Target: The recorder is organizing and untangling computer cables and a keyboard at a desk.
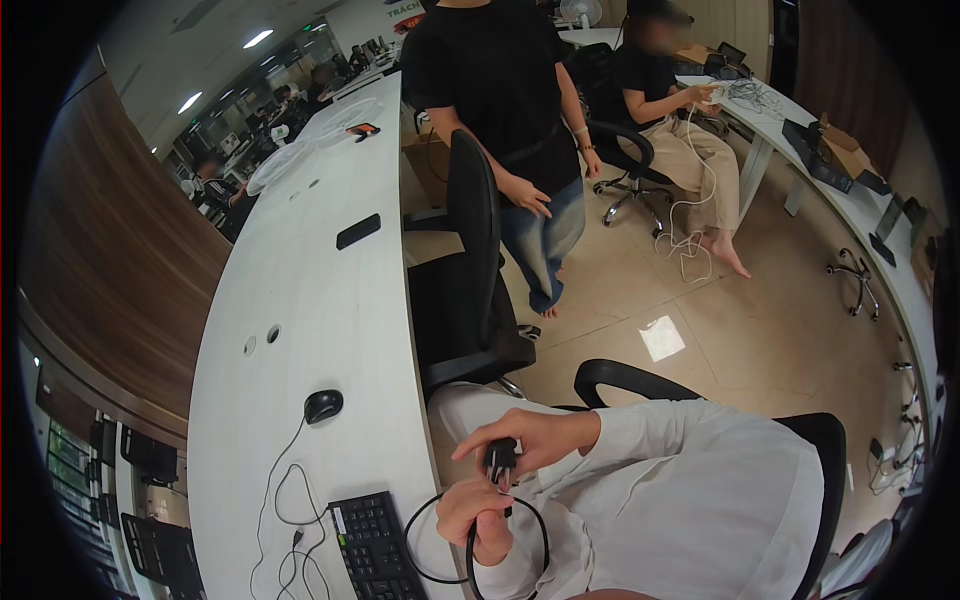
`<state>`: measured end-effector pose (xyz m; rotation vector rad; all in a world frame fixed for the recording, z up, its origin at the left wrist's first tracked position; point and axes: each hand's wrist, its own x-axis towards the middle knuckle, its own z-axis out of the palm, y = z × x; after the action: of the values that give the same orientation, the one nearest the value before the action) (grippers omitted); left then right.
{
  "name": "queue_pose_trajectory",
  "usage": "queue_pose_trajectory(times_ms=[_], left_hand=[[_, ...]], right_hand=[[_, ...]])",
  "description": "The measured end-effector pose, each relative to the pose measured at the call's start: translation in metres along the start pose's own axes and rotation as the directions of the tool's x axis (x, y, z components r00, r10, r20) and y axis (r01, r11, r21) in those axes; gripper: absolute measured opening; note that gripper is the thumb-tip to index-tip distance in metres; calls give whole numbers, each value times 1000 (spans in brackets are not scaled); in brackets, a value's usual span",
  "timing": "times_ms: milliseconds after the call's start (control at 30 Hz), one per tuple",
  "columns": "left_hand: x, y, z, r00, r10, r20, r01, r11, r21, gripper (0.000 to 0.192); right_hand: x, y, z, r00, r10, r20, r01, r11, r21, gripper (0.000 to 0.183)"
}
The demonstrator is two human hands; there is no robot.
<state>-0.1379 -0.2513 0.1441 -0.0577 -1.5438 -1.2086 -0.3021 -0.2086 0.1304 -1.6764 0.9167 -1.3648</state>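
Observation:
My right hand (pixel 544 441) grips a black power plug (pixel 499 454) whose metal prongs point down toward my other hand. Just below it, my left hand (pixel 480 521) is closed around the black power cord (pixel 545 525), which curves in a loop about the wrist. Both hands are close together in front of my white shirt, by the desk's edge. A black keyboard (pixel 375 544) lies on the white desk (pixel 315 300) beside my left hand. Farther up the desk is a black wired mouse (pixel 324 406), and thin black cables (pixel 296 559) lie in loose loops near the keyboard.
A black office chair (pixel 472 300) stands against the desk, with a standing person (pixel 487 82) behind it. Another person (pixel 649 90), seated, handles a white cable (pixel 705 165) that trails to the floor. A phone (pixel 358 232) lies on my desk; open cardboard boxes (pixel 847 150) sit on the far one.

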Motion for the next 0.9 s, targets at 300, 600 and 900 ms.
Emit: queue_pose_trajectory(times_ms=[300, 600, 900], left_hand=[[35, -27, -3, 996, -58, -62, 44, 977, -211, 28], [50, -54, 20, 969, -243, -47, 229, 952, -202, 31], [46, -54, 28, 891, -452, -29, 451, 892, -39, 22]], right_hand=[[-50, -177, -122, 438, -638, -633, 623, 723, -298, 68], [-50, -157, -104, 495, -679, -542, 497, 733, -464, 88], [-2, -32, -53, 981, -20, -195, 40, 994, 99, 95]])
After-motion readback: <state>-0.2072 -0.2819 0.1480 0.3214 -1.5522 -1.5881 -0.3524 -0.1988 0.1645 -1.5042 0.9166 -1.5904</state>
